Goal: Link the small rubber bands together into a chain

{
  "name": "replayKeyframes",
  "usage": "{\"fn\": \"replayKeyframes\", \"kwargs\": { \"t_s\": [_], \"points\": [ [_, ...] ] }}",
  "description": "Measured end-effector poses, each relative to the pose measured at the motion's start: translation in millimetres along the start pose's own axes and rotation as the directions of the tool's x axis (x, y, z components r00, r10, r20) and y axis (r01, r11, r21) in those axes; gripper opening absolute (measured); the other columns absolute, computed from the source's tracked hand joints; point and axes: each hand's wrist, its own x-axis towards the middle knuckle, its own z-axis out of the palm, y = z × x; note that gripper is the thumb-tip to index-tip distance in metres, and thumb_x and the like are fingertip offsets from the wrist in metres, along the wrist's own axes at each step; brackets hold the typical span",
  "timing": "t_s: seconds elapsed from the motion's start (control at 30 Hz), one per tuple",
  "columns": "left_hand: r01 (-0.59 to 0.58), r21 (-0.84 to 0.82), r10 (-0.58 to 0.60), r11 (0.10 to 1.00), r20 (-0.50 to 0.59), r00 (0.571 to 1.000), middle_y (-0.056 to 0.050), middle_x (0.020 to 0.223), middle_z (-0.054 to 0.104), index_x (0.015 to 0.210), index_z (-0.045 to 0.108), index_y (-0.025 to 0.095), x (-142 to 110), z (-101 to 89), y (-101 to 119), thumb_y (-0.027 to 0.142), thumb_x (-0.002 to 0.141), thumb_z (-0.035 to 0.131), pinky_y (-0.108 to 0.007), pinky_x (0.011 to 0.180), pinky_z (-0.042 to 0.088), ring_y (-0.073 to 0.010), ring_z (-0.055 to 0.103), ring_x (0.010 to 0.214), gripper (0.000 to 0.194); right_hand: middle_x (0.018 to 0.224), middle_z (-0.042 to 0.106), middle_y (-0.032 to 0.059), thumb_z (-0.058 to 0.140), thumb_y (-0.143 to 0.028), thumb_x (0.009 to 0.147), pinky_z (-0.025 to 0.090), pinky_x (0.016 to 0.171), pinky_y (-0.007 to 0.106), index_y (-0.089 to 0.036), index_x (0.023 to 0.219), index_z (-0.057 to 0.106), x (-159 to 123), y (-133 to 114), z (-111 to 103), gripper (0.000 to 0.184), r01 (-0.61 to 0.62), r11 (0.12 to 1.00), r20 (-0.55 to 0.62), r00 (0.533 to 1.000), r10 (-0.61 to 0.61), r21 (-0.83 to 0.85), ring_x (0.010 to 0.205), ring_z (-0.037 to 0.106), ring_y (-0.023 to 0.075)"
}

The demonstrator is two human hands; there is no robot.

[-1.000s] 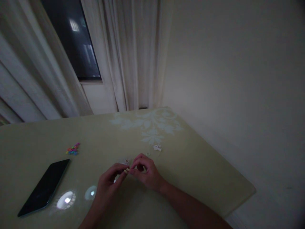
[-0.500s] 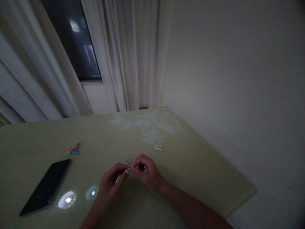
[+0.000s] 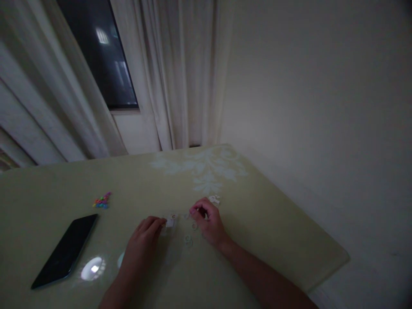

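My left hand (image 3: pixel 144 236) is low over the table, its fingers pressed together at the edge of a small clear plastic piece (image 3: pixel 170 222). What the fingertips pinch is too small to make out. On that clear piece lies a small brownish ring (image 3: pixel 173 216). My right hand (image 3: pixel 208 221) is curled with thumb and forefinger together, and anything in the pinch is hidden. Just left of its fingertips is a pale ring (image 3: pixel 186 216). Below them sit another small ring (image 3: pixel 194 226) and a pair of pale, greenish rings (image 3: pixel 188 241) touching each other.
Small white pieces (image 3: pixel 214 199) lie just beyond my right hand. A pile of colourful little pieces (image 3: pixel 102 201) and a dark tablet-like device (image 3: pixel 66 249) are on the left of the table (image 3: pixel 273 227). Curtains (image 3: pixel 180 77) and a wall border the far side.
My hands were together around a small tan ring-like item and have moved apart. The right went up and right, the left slightly left. Rings on the table have come into view between them.
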Motion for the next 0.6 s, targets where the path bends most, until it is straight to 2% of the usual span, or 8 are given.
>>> {"fn": "replayKeyframes", "kwargs": {
  "t_s": [0.13, 0.2, 0.27, 0.43, 0.6],
  "points": [
    [-0.082, 0.157, 0.072, 0.984, 0.063, 0.995, -0.011, 0.105, 0.077, 0.108, 0.078, 0.021, -2, -4.5, -2, 0.013, 0.086, 0.052, -0.034, 0.084, 0.057, -0.0267, 0.071, 0.095, 0.035, 0.078, 0.057, -0.0006, 0.067, -0.032, 0.092, 0.040, 0.064, 0.027, -0.019, 0.081, 0.068, 4, 0, -5, 0.017, 0.029, 0.998, -0.032, 0.999, -0.031, -0.053, 0.068, 0.049, 0.0128],
    [-0.093, 0.194, 0.082, 0.977, 0.066, 0.994, -0.011, 0.106, 0.077, 0.108, 0.078, 0.022, -2, -7.4, -4, 0.011, 0.084, 0.052, -0.033, 0.084, 0.057, -0.0265, 0.071, 0.096, 0.037, 0.080, 0.058, 0.0000, 0.067, -0.030, 0.092, 0.041, 0.065, 0.027, -0.019, 0.082, 0.068, 8, 2, -10, 0.015, 0.047, 0.992, -0.040, 0.998, -0.052, -0.116, 0.069, 0.050, 0.0130],
    [-0.110, 0.212, 0.098, 0.971, 0.065, 0.993, -0.010, 0.106, 0.077, 0.109, 0.078, 0.022, -3, -9.8, -5, 0.010, 0.084, 0.052, -0.033, 0.083, 0.057, -0.0268, 0.070, 0.095, 0.038, 0.083, 0.060, 0.0009, 0.067, -0.026, 0.092, 0.042, 0.067, 0.026, -0.019, 0.083, 0.069, 11, 6, -16, 0.012, 0.042, 0.975, 0.003, 0.999, -0.042, -0.217, 0.070, 0.052, 0.0131],
    [-0.135, 0.219, 0.127, 0.966, 0.050, 0.991, -0.009, 0.105, 0.078, 0.110, 0.077, 0.022, -5, -11.1, -7, 0.009, 0.085, 0.052, -0.034, 0.081, 0.057, -0.0273, 0.070, 0.095, 0.037, 0.095, 0.067, 0.0048, 0.073, -0.015, 0.091, 0.046, 0.083, 0.031, -0.018, 0.091, 0.076, 16, 20, -25, 0.005, 0.078, 0.855, 0.209, 0.977, 0.036, -0.513, 0.087, 0.060, 0.0167],
    [-0.154, 0.217, 0.148, 0.964, 0.042, 0.988, -0.011, 0.109, 0.078, 0.111, 0.076, 0.020, -8, -8.9, -9, 0.010, 0.082, 0.054, -0.036, 0.084, 0.059, -0.0276, 0.071, 0.099, 0.038, 0.100, 0.069, 0.0064, 0.073, -0.016, 0.093, 0.044, 0.091, 0.035, -0.019, 0.094, 0.078, 19, 22, -32, 0.006, 0.145, 0.743, 0.234, 0.972, 0.017, -0.654, 0.096, 0.061, 0.0197]
  ]
}}
